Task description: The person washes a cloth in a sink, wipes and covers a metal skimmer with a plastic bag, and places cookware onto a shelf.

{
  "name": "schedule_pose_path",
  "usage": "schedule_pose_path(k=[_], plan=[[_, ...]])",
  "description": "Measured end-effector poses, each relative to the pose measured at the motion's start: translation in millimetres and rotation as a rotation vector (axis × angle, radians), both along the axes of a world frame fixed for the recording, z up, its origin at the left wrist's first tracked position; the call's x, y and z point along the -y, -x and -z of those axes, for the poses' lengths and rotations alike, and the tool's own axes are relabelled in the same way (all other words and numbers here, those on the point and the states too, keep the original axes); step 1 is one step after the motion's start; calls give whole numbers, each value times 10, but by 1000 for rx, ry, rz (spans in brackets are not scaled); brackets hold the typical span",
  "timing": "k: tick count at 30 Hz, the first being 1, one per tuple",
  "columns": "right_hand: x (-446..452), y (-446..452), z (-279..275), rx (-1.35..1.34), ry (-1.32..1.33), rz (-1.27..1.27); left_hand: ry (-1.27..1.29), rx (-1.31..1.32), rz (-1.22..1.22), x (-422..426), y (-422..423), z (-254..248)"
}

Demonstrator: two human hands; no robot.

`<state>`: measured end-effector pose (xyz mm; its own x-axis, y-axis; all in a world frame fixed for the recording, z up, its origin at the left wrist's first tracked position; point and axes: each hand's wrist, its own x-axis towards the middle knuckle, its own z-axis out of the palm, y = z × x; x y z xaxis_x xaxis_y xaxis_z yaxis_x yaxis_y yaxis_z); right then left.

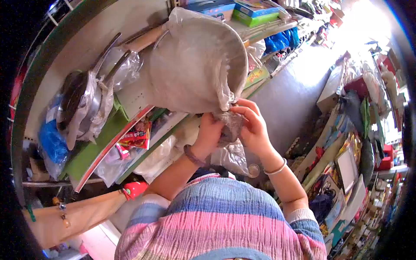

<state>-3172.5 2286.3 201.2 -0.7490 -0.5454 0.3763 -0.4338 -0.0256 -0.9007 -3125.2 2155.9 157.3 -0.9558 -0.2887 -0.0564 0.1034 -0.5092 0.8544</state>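
A large pale round vessel [190,60] wrapped in clear plastic tilts on the shelf in front of me, its rim facing right. From its lower edge the gathered end of the plastic bag [224,102] hangs down to my fingers. My left hand [211,133] has its fingers closed on a crumpled greyish bunch [229,125], which looks like dusty plastic. On the other side, my right hand [251,125] pinches the bunch and the bag's end with bent fingers. Both hands meet just below the vessel. Their fingertips are partly hidden.
Frying pans [80,99] in plastic stand at the left of the shelf, near a blue bagged item [53,138]. Below are a red packet [138,133] and clear bags [232,158]. Boxes [255,13] sit above. Piled goods [342,173] line the right of the aisle floor [286,93].
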Motion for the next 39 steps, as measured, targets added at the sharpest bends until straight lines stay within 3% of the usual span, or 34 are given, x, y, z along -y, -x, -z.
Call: schedule_pose_path(k=[3,4,7,9,12,15,18,21,25,28,31,32,34,39], plan=[[-204,51,-115,-207,-95,110,280,30,10,-37,-1,-52],[-206,47,-166,-295,-119,281,327,17,-8,-67,0,-70],[-121,-16,-444,-162,-125,271,489,-31,-35,-171,-26,-63],[-144,60,-335,-80,-75,206,631,-85,-21,-208,-33,-26],[-304,143,-272,208,183,112,490,-10,104,-212,-100,-97],[-526,89,-301,430,442,80,72,-47,155,-236,-95,-126],[-698,-11,-241,407,416,44,-102,-48,147,-245,-82,-187],[-818,-34,-134,508,474,94,-44,-40,181,-205,-92,-222],[-979,117,130,439,184,174,102,-107,215,-224,-86,-238],[-823,62,-82,291,407,332,291,-141,225,-232,-60,-247],[-687,-26,-161,439,361,-29,388,-154,268,-326,-87,-207],[-688,8,-107,527,169,-170,391,-158,318,-366,-98,-214],[-632,-65,-19,548,166,-100,398,-150,345,-432,-107,-256],[-672,-46,57,539,214,-89,858,-108,493,-378,-87,-389]])
